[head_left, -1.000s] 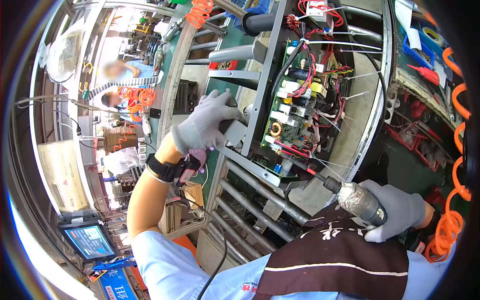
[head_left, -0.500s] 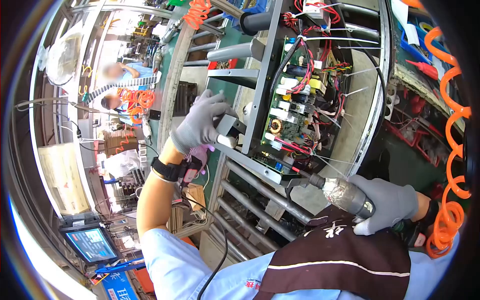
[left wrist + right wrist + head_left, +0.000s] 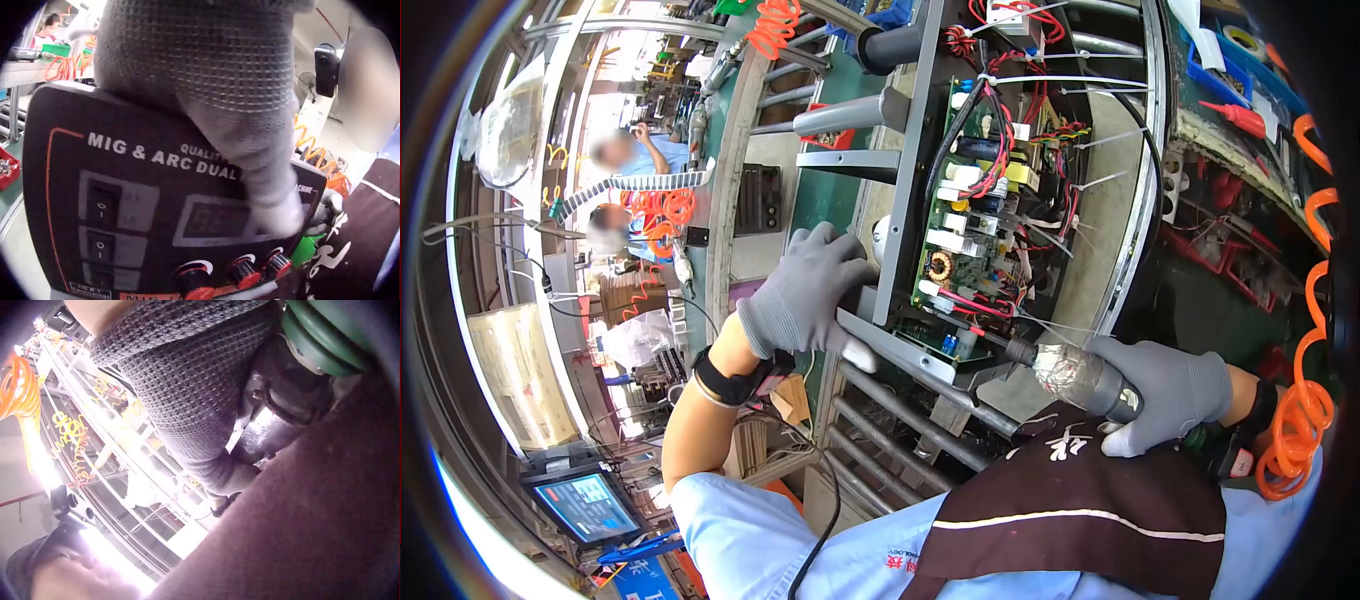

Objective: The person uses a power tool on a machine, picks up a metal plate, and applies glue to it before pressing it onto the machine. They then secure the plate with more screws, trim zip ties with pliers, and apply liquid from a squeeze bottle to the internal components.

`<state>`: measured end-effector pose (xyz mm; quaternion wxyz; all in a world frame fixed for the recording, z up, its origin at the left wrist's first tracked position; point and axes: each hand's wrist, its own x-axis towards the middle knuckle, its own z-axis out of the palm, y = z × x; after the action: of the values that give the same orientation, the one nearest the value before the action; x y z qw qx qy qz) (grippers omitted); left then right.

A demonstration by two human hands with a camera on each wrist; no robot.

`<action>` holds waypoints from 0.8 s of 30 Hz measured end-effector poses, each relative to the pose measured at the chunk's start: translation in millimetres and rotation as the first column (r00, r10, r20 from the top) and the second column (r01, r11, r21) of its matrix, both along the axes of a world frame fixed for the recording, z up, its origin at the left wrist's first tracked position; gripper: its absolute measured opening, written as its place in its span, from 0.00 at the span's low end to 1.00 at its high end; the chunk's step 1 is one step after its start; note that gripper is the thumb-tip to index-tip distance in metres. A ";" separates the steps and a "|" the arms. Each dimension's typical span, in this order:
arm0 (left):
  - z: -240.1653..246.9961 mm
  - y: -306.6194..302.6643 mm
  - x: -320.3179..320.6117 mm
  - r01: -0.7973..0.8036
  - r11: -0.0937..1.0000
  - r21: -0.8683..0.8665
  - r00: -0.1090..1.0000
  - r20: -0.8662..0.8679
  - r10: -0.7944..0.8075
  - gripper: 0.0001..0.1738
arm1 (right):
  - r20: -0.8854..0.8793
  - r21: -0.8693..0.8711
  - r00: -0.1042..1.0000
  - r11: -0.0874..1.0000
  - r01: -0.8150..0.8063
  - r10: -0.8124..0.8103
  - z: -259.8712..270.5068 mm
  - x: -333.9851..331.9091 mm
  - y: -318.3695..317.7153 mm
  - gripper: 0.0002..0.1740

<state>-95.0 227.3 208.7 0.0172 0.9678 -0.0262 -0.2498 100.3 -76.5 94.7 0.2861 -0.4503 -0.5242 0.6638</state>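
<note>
Two gloved hands were logged at one uncovered machine. Nearest, just past the brown apron (image 3: pixel 1080 505), we saw the right hand (image 3: pixel 1165 392) with its fingers wrapped round a power driver (image 3: pixel 1085 380). Its bit pointed at the near corner of the grey chassis (image 3: pixel 907 190); whether the tip touched a screw, we could not tell. An orange coiled hose (image 3: pixel 1305 430) hung beside that wrist. If it fed the driver, we judged, a tug could drag the bit off line.

The chassis lay above metal rollers (image 3: pixel 912 413), its circuit board (image 3: pixel 970 268) exposed. Red and black leads (image 3: pixel 975 302) ran close by the bit. Main risk, in our judgement: a driver held askew could skate and nick a lead or score the board.

We found the left hand (image 3: pixel 810 290) across the chassis, its thumb laid straight over the front panel (image 3: pixel 165 181); the other fingertips were hidden, so we could not tell whether they grasped anything. A weak hold there might let the chassis twist under torque or creep on the rollers.

Farthest off, well apart, two people (image 3: pixel 668 152) in blue were at another bench.
</note>
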 end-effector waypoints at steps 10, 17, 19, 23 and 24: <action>-1.3 -22.6 -29.2 -0.131 0.991 0.023 0.990 0.048 0.129 0.28 | -0.015 0.010 0.999 0.999 -0.042 0.042 5.6 -11.7 3.0 0.47; -3.9 -23.1 -32.3 -0.087 0.996 0.004 0.990 0.108 0.086 0.27 | 0.000 0.051 1.000 0.999 0.011 -0.011 2.4 -25.1 -2.2 0.44; -6.3 -24.7 -26.3 -0.084 0.996 0.008 0.990 0.112 0.083 0.27 | 0.036 0.038 0.999 0.999 0.006 -0.007 3.8 -20.4 -2.1 0.45; -5.9 -21.9 -29.9 -0.076 0.997 0.003 0.990 0.119 0.075 0.27 | 0.112 -0.020 0.994 1.000 0.015 -0.013 9.1 -28.7 -3.0 0.47; -6.4 -21.3 -30.0 -0.085 0.996 -0.001 0.990 0.116 0.085 0.28 | 0.069 0.073 0.994 0.994 0.077 -0.082 9.6 -29.4 -3.8 0.48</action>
<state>-125.0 206.0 202.2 0.0242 0.9809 0.0146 -0.1922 70.9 -80.3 104.3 0.3090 -0.4841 -0.5386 0.6165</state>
